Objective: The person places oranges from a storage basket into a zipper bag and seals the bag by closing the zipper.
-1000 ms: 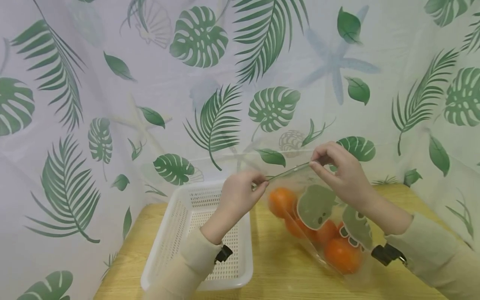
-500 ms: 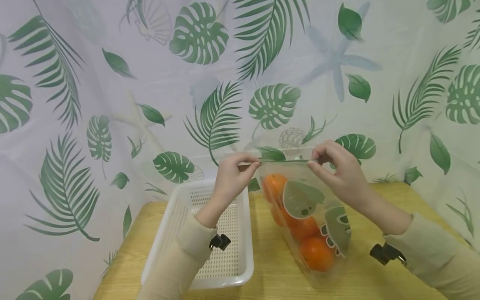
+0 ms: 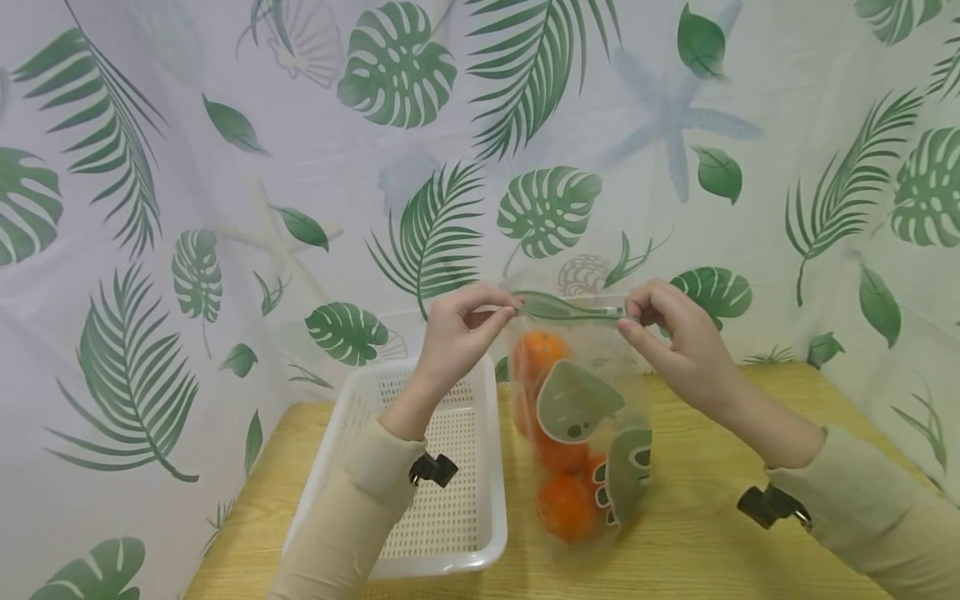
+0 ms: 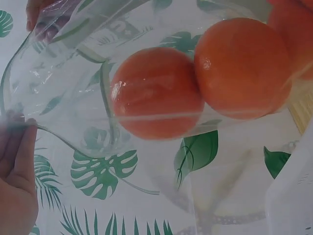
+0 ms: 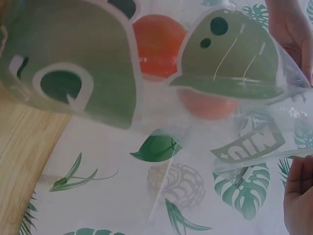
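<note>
A clear zip bag point(image 3: 581, 404) with green cartoon prints hangs upright above the table, its green-edged mouth partly parted. Several oranges point(image 3: 567, 507) are stacked inside it, some partly hidden by the prints. My left hand point(image 3: 468, 329) pinches the left end of the mouth between thumb and fingers. At the right end, my right hand point(image 3: 675, 333) pinches the edge, next to a small whitish piece point(image 3: 613, 312) on the zip. The left wrist view shows two oranges point(image 4: 242, 68) close up through the plastic. In the right wrist view, large green prints cover much of the bag.
A white perforated plastic basket point(image 3: 491, 500) stands on the wooden table point(image 3: 712, 533), left of the bag and partly behind my left forearm. A leaf-patterned sheet point(image 3: 480, 125) hangs behind and at both sides. Each sleeve cuff carries a black clip point(image 3: 772, 507).
The bag has swung left and straightened from a slant to nearly upright. My left hand has risen slightly with its end of the mouth, which has parted. The right hand has barely moved.
</note>
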### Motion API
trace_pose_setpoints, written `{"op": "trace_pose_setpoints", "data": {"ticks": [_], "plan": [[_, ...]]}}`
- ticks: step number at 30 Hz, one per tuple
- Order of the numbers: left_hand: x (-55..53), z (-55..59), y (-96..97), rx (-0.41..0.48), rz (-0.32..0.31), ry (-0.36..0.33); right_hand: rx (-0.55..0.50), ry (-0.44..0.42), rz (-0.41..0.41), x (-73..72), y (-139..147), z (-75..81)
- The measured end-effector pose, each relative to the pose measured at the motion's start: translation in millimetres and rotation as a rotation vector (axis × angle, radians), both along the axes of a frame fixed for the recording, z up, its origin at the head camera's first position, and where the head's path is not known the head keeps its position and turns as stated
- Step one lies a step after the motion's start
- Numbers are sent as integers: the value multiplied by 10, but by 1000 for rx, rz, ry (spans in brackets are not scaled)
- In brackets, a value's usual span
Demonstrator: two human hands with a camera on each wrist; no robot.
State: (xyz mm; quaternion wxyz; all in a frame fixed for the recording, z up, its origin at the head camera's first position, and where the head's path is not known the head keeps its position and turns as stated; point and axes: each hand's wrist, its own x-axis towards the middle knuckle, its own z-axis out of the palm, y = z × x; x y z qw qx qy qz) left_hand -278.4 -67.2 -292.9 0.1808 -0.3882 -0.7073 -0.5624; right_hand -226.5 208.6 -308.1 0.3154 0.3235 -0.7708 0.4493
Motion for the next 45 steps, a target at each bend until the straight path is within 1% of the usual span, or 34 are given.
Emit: {"op": "trace_pose_setpoints", "data": {"ticks": [3, 8, 13, 19, 25, 29, 34, 42, 45], "plan": [[-14, 24, -36, 21, -78, -15, -5, -8, 10, -5, -6, -4], [-25, 36, -99, 21, -165, -43, -5, -4, 17, -27, -1, -32], [-40, 22, -139, 19, -254, -46, 31, 17, 5, -48, 21, -85], [-63, 2, -146, 46, -345, -24, 91, 15, 4, -87, 55, -170], [-58, 6, -147, 61, -409, -3, 165, 18, -4, -145, 117, -276], [-55, 10, -158, 72, -430, 2, 197, 2, -40, -199, 171, -349], [-48, 1, -198, 91, -437, -15, 214, -40, -91, -257, 249, -443], [-62, -38, -297, 109, -396, -34, 257, -177, -73, -276, 358, -519], [-56, -48, -339, 129, -382, -56, 267, -209, -78, -274, 399, -535]]}}
